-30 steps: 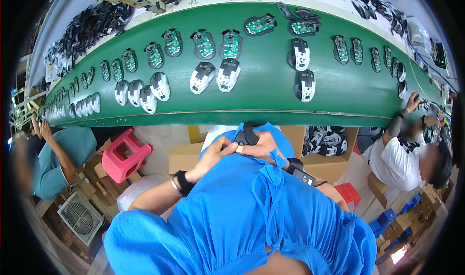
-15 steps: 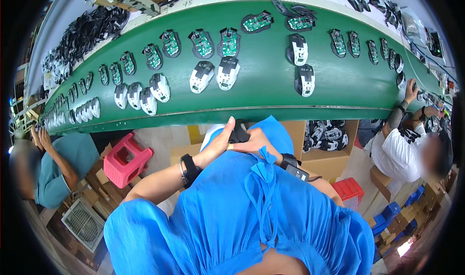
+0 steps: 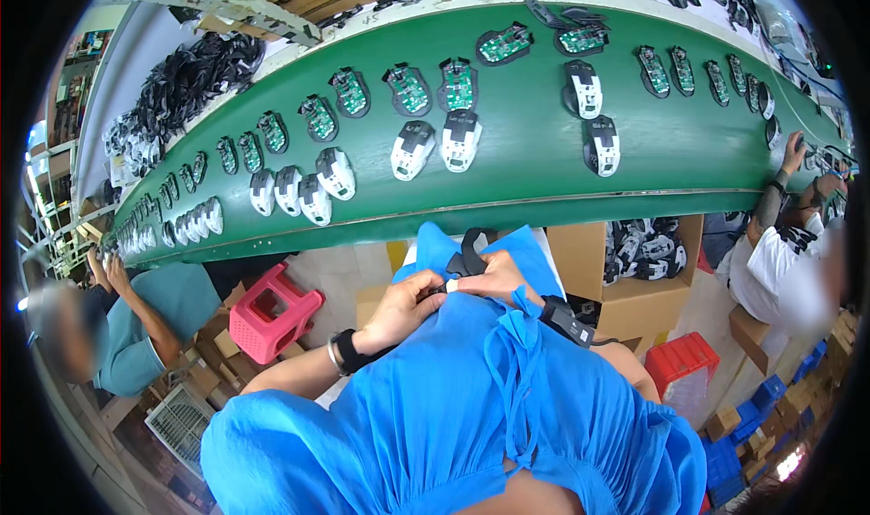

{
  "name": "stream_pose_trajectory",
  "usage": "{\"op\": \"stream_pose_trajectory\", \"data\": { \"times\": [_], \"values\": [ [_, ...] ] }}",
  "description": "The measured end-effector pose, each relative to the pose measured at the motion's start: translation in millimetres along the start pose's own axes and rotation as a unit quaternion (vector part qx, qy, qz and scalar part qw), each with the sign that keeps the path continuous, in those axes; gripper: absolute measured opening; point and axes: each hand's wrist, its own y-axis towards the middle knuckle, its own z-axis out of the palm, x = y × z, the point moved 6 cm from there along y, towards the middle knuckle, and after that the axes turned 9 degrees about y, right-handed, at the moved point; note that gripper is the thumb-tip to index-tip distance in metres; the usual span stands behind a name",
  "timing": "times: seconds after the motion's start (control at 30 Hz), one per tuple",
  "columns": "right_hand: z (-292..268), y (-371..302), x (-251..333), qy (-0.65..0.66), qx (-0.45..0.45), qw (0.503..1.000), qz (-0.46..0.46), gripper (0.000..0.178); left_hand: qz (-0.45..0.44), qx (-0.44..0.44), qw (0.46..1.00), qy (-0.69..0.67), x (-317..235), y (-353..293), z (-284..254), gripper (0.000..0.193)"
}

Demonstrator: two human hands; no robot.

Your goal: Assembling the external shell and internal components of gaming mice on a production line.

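Tabletop (image 3: pixel 517 175) ahead; boards (image 3: pixel 459 84) in its far row, mice (image 3: pixel 461 140) in the nearer. Heap (image 3: pixel 195 80) beyond far-left edge. Left hand (image 3: pixel 410 305), right hand (image 3: pixel 501 281) side by side before near edge. Stool (image 3: pixel 263 325) to their left; carton (image 3: pixel 575 252) to right, shells (image 3: pixel 645 254) inside; crate (image 3: pixel 681 366) on near side of carton.

A long green workbench (image 3: pixel 526 157) curves across the upper half of the frame. Circuit-board mouse bases (image 3: pixel 407 90) lie in a row along it; white-and-black mouse shells (image 3: pixel 461 140) sit below them, left and centre, with two more right of centre.
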Motion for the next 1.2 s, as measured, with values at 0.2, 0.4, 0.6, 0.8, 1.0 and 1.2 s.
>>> {"op": "stream_pose_trajectory", "data": {
  "times": [0.2,0.4,0.6,0.8,1.0,1.2],
  "values": [
    [-9.9,6.3,2.8,0.075,-0.133,0.985,-0.075,0.037,-0.032,-0.124,0.954,-0.271,28.4,-8.1,-31.1,0.011],
    [-18.5,-10.2,23.3,0.138,-0.121,0.974,-0.133,0.044,-0.020,-0.245,0.828,-0.504,60.9,-22.6,-86.6,0.021],
    [6.1,-3.1,29.3,0.060,-0.131,0.963,-0.230,0.025,0.036,-0.089,0.864,-0.494,11.7,17.8,-52.3,0.021],
    [26.6,3.0,31.3,-0.013,-0.041,0.988,-0.146,0.024,-0.046,-0.007,0.867,-0.497,10.2,18.0,-34.7,0.013],
    [36.9,2.7,28.0,0.023,-0.038,0.994,-0.096,0.025,0.027,0.019,0.930,-0.367,17.5,11.0,-31.6,0.027],
    [41.1,7.0,29.3,0.027,-0.043,0.992,-0.112,0.020,0.090,-0.058,0.962,-0.253,16.8,9.1,-42.5,0.026]
  ]
}}
